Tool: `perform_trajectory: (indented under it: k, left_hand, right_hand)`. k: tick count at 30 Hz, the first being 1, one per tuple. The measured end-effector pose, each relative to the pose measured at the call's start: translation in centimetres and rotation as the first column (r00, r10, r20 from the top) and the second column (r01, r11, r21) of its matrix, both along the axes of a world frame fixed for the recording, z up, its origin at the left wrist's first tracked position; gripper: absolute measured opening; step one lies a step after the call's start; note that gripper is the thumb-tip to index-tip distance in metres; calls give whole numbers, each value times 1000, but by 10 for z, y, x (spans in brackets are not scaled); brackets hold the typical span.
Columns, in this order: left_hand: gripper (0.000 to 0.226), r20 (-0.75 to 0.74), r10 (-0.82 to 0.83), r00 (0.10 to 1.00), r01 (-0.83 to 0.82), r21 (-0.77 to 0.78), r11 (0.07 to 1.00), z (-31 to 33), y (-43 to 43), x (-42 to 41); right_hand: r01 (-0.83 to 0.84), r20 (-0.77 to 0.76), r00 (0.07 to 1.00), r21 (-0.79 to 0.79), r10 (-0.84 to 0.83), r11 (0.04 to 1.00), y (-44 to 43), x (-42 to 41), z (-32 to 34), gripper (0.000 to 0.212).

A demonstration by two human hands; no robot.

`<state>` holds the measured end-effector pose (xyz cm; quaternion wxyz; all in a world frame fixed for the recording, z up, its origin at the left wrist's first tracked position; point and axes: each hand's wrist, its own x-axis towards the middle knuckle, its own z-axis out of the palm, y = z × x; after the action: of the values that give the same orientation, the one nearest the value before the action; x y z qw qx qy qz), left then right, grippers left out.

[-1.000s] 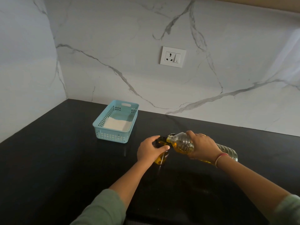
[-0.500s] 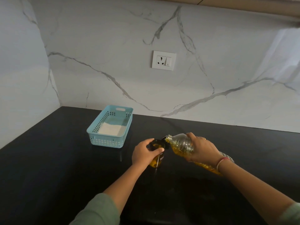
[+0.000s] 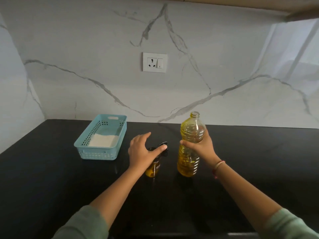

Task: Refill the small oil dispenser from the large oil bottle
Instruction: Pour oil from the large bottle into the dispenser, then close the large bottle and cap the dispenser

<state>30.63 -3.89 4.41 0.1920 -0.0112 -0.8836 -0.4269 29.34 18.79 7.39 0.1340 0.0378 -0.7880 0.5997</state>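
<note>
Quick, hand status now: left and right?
Left hand: open, fingers spread over the small oil dispenser.
Right hand: gripping the upright large oil bottle.

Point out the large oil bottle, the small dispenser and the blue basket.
large oil bottle (image 3: 188,163): head view, lower ribbed body.
small dispenser (image 3: 152,169): head view, glass body.
blue basket (image 3: 96,153): head view, front wall.

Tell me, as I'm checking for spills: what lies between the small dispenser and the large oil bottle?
Head view: only bare black counter separates the small dispenser from the large oil bottle; they stand apart, and no puddle shows.
</note>
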Motion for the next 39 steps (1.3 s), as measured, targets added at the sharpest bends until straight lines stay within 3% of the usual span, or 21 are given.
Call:
perform_trajectory:
  k: [6,10,18,22,25,28,30,34,39]
  left_hand:
    - [92,-48,-206,977,209,74,975,26,40,1]
    - [87,-10,-320,947,319,123,940,38,72,-3]
    - [71,-24,-412,911,410,159,898,42,122,-19]
    - [63,-39,-404,914,402,214,890,36,128,-20]
    - [60,-52,-395,917,395,253,883,34,129,-16]
    - [60,-61,-389,919,391,259,883,32,128,-17]
    - [60,-64,-384,921,387,270,882,31,129,-19]
    - [59,-78,-370,926,376,277,884,28,132,-18]
    - [59,-70,-357,931,361,292,886,29,133,-19]
  right_hand:
    - [-7,-12,1000,-73,6,997,3,6,-18,95]
    - [-33,-60,998,-115,26,993,7,14,-24,88]
    - [-69,-73,995,-16,68,997,22,6,-31,92]
    - [-177,85,982,110,169,978,41,3,-30,95]
    - [-287,300,930,233,212,929,73,4,-24,94]
    - [-303,511,845,213,159,929,108,11,-18,75]
    - [-224,526,850,316,26,922,125,11,-24,60]
    - [-121,399,883,700,-245,704,133,6,-50,49]
    - [-239,410,881,816,-236,526,125,-2,-70,53]
